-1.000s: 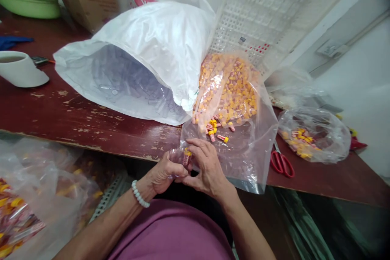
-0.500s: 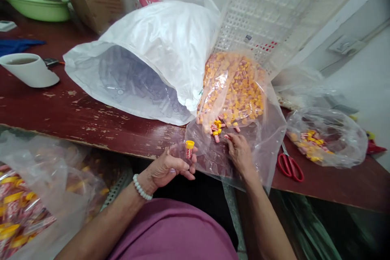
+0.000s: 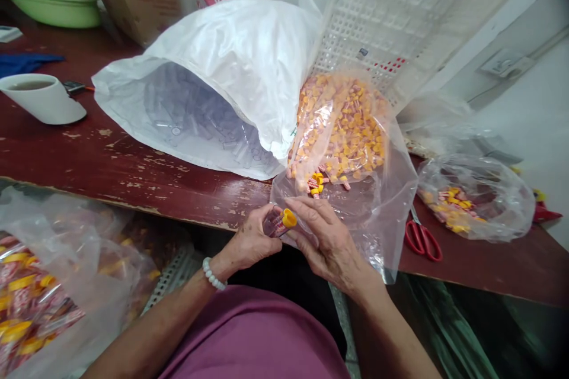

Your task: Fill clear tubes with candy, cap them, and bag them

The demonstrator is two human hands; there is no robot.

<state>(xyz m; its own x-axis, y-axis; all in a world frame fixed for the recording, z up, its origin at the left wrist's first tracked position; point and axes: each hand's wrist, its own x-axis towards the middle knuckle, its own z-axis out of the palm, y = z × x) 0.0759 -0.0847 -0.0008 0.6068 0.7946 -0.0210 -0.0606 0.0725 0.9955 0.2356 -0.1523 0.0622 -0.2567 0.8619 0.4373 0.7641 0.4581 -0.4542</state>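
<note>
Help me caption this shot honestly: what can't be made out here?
Head view: whether the right hand holds anything; its own back hides the palm.
Head view: the print on the yellow-capped tube in the left hand; too small and blurred.
Head view: the deep end inside the white sack; its upper side covers it.
Head view: the top of the cardboard box; cut off by the upper edge.

A white cup (image 3: 53, 103) is standing near a blue cloth (image 3: 27, 63), and a green tub (image 3: 57, 13) is sitting by a box (image 3: 137, 3).
</note>
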